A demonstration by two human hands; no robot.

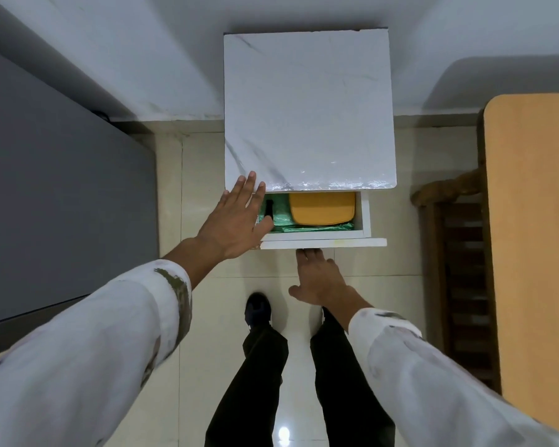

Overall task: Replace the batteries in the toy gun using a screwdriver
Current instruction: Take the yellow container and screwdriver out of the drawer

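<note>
A white marble-look cabinet (307, 108) stands against the wall with its top drawer (323, 242) pulled partly out. Inside lie a yellow case (321, 208), green plastic wrapping (281, 216) and a small black object (268, 209) that I cannot identify. My left hand (236, 217) hovers flat, fingers straight, over the drawer's left end and the cabinet's front corner, holding nothing. My right hand (318, 279) reaches to the drawer front from below, its fingertips hidden under the panel's edge. No toy gun, screwdriver or batteries are recognisable.
A grey bed or mattress (55, 195) fills the left side. On the right are an orange-topped table (536, 221) and a dark wooden chair (459, 269). My legs and a dark shoe (257, 309) stand on the glossy tiled floor (213, 317) in front of the cabinet.
</note>
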